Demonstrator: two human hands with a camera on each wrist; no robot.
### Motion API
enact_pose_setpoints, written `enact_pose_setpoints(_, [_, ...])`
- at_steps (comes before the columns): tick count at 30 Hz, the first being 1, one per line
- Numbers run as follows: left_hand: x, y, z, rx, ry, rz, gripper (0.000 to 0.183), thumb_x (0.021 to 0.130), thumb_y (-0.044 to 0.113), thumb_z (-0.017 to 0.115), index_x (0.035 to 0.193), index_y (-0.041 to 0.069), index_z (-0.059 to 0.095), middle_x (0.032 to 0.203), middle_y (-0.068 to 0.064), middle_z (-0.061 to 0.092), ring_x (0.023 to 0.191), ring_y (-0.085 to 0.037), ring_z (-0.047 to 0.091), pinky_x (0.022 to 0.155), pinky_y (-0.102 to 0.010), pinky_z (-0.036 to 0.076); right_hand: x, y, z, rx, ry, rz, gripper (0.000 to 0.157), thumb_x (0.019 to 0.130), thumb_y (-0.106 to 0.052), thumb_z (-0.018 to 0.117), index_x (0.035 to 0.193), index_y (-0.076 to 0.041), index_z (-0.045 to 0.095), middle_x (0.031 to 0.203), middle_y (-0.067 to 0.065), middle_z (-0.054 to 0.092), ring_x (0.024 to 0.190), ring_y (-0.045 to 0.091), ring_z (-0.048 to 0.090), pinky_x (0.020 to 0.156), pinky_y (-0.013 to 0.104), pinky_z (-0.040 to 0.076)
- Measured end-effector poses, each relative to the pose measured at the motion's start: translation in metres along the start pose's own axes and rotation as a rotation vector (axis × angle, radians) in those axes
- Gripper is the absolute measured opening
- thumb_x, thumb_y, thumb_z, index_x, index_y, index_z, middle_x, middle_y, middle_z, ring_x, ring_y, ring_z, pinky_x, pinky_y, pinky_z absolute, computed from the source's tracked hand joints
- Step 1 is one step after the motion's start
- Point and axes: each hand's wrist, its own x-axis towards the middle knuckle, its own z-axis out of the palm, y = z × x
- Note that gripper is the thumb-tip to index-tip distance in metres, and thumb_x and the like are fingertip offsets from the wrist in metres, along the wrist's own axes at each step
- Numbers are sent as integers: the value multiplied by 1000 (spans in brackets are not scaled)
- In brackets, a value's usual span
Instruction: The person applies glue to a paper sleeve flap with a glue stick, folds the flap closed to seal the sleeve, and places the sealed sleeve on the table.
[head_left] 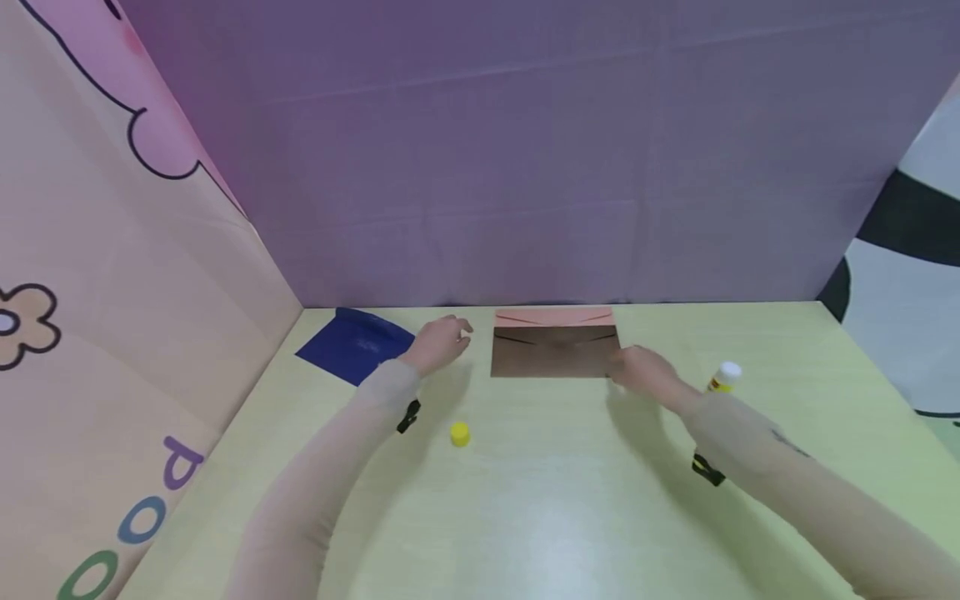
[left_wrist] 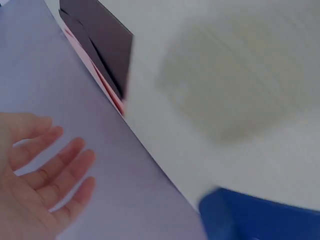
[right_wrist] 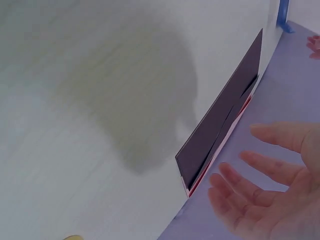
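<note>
A brown envelope (head_left: 555, 354) lies on top of a pink envelope (head_left: 555, 317), whose flap end shows along the back. My right hand (head_left: 645, 371) hovers at the brown envelope's right edge; in the right wrist view its fingers (right_wrist: 250, 192) are spread and loosely bent, holding nothing. My left hand (head_left: 438, 343) is over the table beside a blue envelope (head_left: 356, 343), covering part of its right corner. Loosely curved fingers (left_wrist: 60, 175) with nothing in them show in the left wrist view.
A yellow cap (head_left: 460, 434) sits on the table (head_left: 555, 483) in front of the hands. Behind the right wrist stands a yellow tube with a white top (head_left: 726, 375), partly hidden. A purple backdrop (head_left: 525, 167) rises at the table's back edge, and a printed cloth (head_left: 150, 275) borders the left.
</note>
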Motion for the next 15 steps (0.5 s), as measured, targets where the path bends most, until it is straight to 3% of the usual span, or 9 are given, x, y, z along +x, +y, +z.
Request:
enact_pose_setpoints(3, [-10,-16,1,-83,24,-29,29,90,13,50,115,2,56,110,-15,55,95,-24,56,79,-36,47,-7,0,2,-2,-6,29,31,80,-5,57,107,12,56,105,28,57,94,40,55,81,48,44])
enact_pose_setpoints(7, [-23,-37,5,-158,82,-71,32,90,13,50,120,0,52,117,-18,50,102,-29,52,84,-40,45,-22,-2,5,2,20,20,31,81,-6,58,107,11,57,100,27,59,89,38,56,76,46,46])
enact_pose_setpoints(15, [-44,-78,15,-137,190,-134,42,88,12,51,125,-5,42,131,-25,34,120,-39,34,98,-51,29,-41,0,12,79,66,-13,26,81,-5,58,103,8,59,92,21,59,82,32,57,70,42,48])
